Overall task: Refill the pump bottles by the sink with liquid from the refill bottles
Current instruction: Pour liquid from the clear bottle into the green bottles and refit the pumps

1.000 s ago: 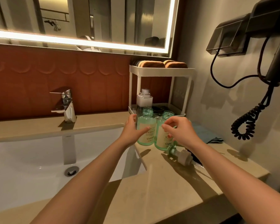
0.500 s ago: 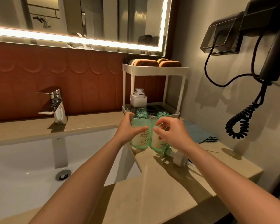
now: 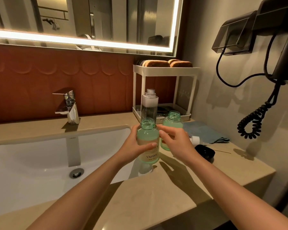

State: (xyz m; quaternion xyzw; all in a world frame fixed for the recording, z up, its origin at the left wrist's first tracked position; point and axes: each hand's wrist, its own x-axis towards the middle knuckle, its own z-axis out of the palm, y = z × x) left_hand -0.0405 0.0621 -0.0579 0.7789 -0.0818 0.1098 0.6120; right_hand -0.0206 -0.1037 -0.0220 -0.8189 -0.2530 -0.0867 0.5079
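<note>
My left hand (image 3: pixel 133 146) grips an uncapped green bottle (image 3: pixel 148 143) labelled YAPING and holds it upright just above the counter edge by the sink. My right hand (image 3: pixel 175 143) is beside it, fingers reaching toward the bottle's shoulder and holding nothing. A second uncapped green bottle (image 3: pixel 172 123) stands on the counter behind my right hand, partly hidden by it. A tall clear bottle (image 3: pixel 149 105) with an open neck stands behind the held one. A white pump head (image 3: pixel 195 139) lies on the counter to the right.
A white sink basin (image 3: pixel 40 156) with a chrome faucet (image 3: pixel 68 107) fills the left. A white two-tier rack (image 3: pixel 166 70) stands at the back, a blue cloth (image 3: pixel 204 131) and a black cap (image 3: pixel 204 152) lie right. A wall hair dryer (image 3: pixel 286 52) hangs with a coiled cord.
My left hand has lifted the left green bottle off the counter and brought it nearer to me. My right hand has stayed next to it.
</note>
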